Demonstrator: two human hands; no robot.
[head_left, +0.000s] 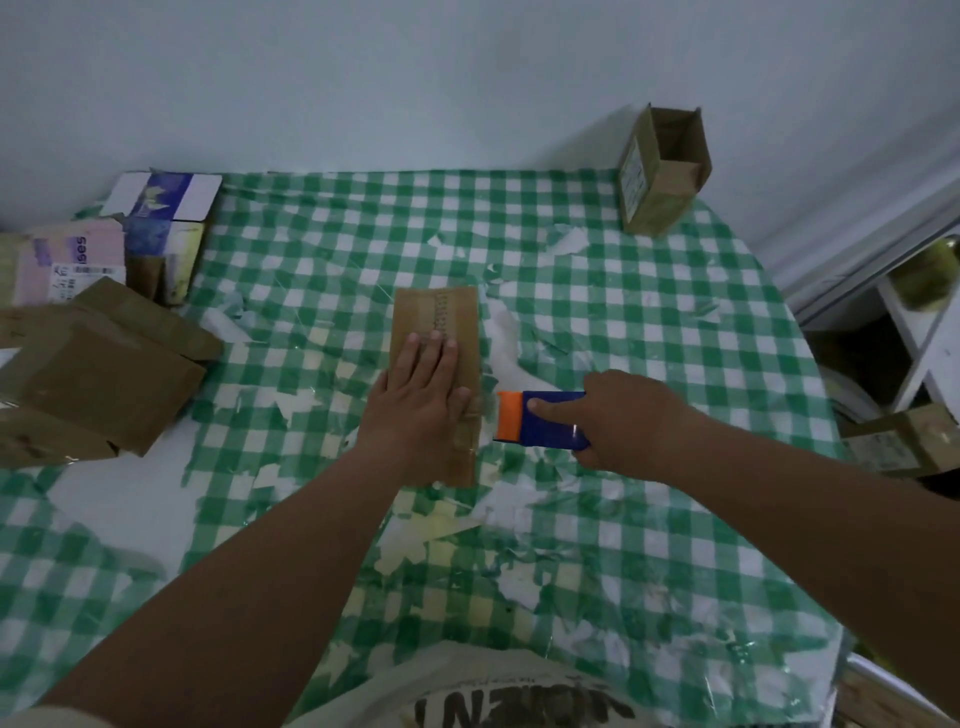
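A single wide-angle camera on the person's head looks forward and steeply down at the table. The flat cardboard box lies close, just above mid-frame; the wall rises beyond it, and the person's shirt fills the edge below it.

Dim, bluish, even light with soft shadows; edges bow from the wide lens, corners perhaps slightly blurred.

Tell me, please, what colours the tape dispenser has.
Blue tape dispenser with an orange front end, clearest in the head view.
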